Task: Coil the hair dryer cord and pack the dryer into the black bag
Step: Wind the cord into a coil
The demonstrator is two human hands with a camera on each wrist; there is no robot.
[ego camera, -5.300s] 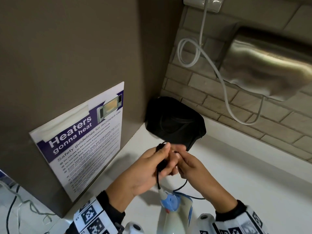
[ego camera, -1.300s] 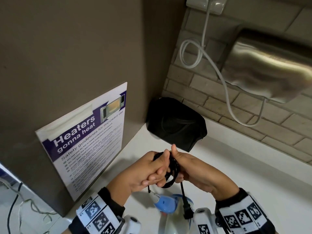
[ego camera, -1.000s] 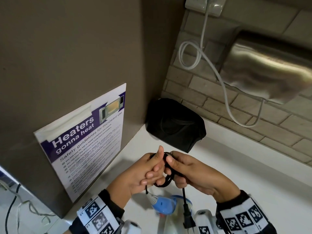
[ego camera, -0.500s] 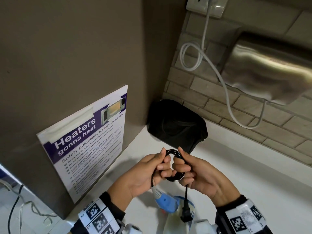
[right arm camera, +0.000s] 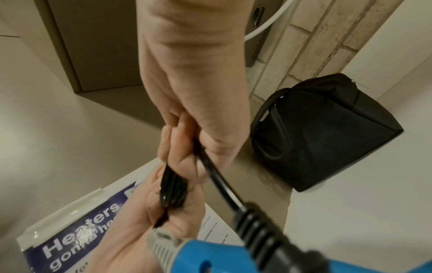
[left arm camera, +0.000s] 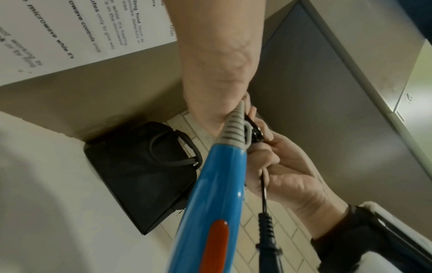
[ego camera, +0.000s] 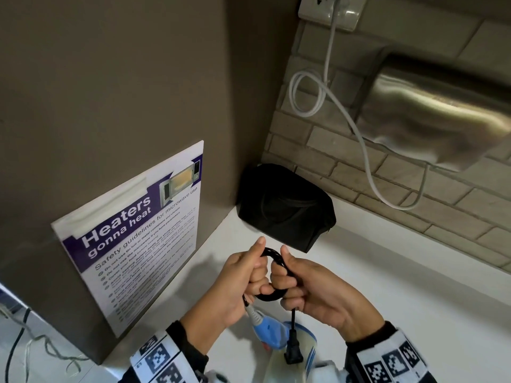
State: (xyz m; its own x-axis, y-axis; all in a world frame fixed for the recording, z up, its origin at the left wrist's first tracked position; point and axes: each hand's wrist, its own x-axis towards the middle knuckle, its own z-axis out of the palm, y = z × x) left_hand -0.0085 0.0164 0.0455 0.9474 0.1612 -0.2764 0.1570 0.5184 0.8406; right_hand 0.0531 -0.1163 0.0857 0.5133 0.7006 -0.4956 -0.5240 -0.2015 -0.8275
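Note:
Both hands hold a small coil of black cord (ego camera: 272,275) above the white counter. My left hand (ego camera: 243,280) grips the coil's left side, and my right hand (ego camera: 301,286) grips its right side. The black plug (ego camera: 293,352) hangs on a short free end below my right hand, also seen as the plug (left arm camera: 268,238) and the plug (right arm camera: 264,229). The blue hair dryer (ego camera: 272,331) hangs from the cord under my left hand; its handle (left arm camera: 217,194) has a grey strain relief and an orange switch. The black bag (ego camera: 284,208) stands in the corner behind the hands.
A safety poster (ego camera: 132,228) leans on the brown wall at left. On the brick wall hang a steel hand dryer (ego camera: 439,117), its white cable (ego camera: 359,139) and a socket (ego camera: 329,9). The white counter (ego camera: 414,286) stretches to the right.
The cord has been wound from a long loose run into a tight coil between both hands. The plug end now hangs short, and the hands have risen slightly toward the bag.

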